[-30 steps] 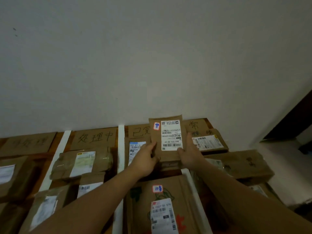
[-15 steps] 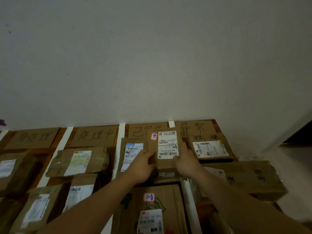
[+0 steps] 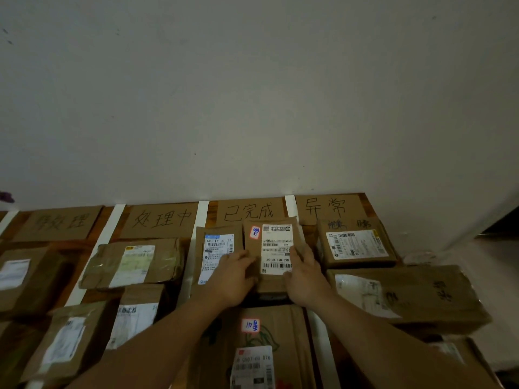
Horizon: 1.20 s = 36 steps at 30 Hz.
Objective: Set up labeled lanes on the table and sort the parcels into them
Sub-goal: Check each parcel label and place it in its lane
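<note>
Hands gripped a small brown parcel (image 3: 254, 249): left hand (image 3: 231, 279) and right hand (image 3: 304, 279) pinched its side edges, in the 已完成 lane beside a blue-labelled parcel (image 3: 216, 255).

Both hands grip one small brown parcel (image 3: 273, 254) by its side edges, the left hand (image 3: 231, 276) on its left and the right hand (image 3: 306, 279) on its right, in the lane headed by the cardboard sign "已完成" (image 3: 250, 211). Just to its left lies another parcel with a blue-topped label (image 3: 216, 254). White tape strips (image 3: 200, 217) divide the table into lanes, each holding more brown parcels.
</note>
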{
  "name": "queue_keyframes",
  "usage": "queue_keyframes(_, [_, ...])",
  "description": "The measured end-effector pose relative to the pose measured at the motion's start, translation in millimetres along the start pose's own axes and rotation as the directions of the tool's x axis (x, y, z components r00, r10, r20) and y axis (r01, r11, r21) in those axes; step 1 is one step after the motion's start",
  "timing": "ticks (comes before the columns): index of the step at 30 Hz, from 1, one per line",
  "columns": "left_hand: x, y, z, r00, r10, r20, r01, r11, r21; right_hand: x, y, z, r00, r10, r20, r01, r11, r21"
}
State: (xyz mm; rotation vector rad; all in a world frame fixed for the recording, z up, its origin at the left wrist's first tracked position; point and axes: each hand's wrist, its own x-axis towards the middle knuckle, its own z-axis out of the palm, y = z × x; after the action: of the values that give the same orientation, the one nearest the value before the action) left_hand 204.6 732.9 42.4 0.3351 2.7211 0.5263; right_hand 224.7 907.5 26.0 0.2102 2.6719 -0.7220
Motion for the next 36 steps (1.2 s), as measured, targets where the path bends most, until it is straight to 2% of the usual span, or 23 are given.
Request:
queue_keyframes(2, [5.2,-17.0,1.2,0.991,-0.103,-0.079,0.11,0.99,0.083,-0.5,0.6,0.0,0.997,-0.074,-0.018,0.072,0.992,-0.106])
queue_keyframes(4, [9.1,-35.3,3.1,0.977,-0.212,-0.032,0.214,0.966,0.144,0.3,-0.6,1.5,0.994,-0.11,0.015,0.111,0.979,-0.17])
queue_keyframes(7, [9.6,-45.6,8.6,0.977,-0.177,0.122,0.147,0.964,0.22,3.0,-3.3,4.7,0.995,-0.09,0.047,0.099,0.968,-0.231])
queue_keyframes(10, [11.0,-45.7,14.7,0.97,-0.193,0.148,0.168,0.972,0.165,2.2,-4.8,5.2,0.996,-0.081,0.049,0.092,0.947,-0.307])
queue_keyframes(13, [10.6,-45.5,8.5,0.968,-0.186,0.169,0.161,0.975,0.152,2.5,-7.9,0.9,0.995,-0.065,0.071,0.083,0.948,-0.309])
queue_keyframes(15, [8.1,-45.5,-5.5,0.971,-0.189,0.143,0.184,0.982,0.051,2.3,-14.9,-6.6,0.994,-0.073,0.076,0.093,0.946,-0.311])
queue_keyframes(17, [-0.7,-46.0,-26.4,0.968,-0.229,0.105,0.239,0.967,-0.087,1.3,-25.7,-17.5,0.992,-0.113,0.064,0.127,0.943,-0.309])
queue_keyframes(20, [-28.6,-56.5,-57.8,0.967,-0.253,0.041,0.256,0.949,-0.185,-2.2,-53.7,-30.8,0.971,-0.23,0.06,0.236,0.909,-0.343])
queue_keyframes(22, [-56.0,-67.2,-76.8,0.968,-0.249,-0.015,0.241,0.948,-0.207,-6.6,-83.1,-35.4,0.955,-0.29,0.066,0.294,0.891,-0.346])
queue_keyframes(26, [-119.3,-108.3,-111.7,0.943,-0.305,-0.133,0.295,0.951,-0.091,-32.5,-157.3,-26.8,0.913,-0.387,0.129,0.406,0.837,-0.367])
queue_keyframes(30, [-202.0,-171.9,-145.1,0.917,-0.354,-0.186,0.334,0.934,-0.129,-73.9,-240.9,2.5,0.849,-0.503,0.162,0.523,0.76,-0.386])
queue_keyframes(34, [-302.0,-262.4,-165.0,0.836,-0.505,-0.216,0.466,0.86,-0.209,-119.3,-340.7,60.4,0.756,-0.611,0.237,0.649,0.65,-0.395])
queue_keyframes(36, [-353.4,-313.1,-171.2,0.797,-0.552,-0.245,0.511,0.833,-0.213,-143.1,-391.7,94.1,0.751,-0.618,0.233,0.658,0.67,-0.343])
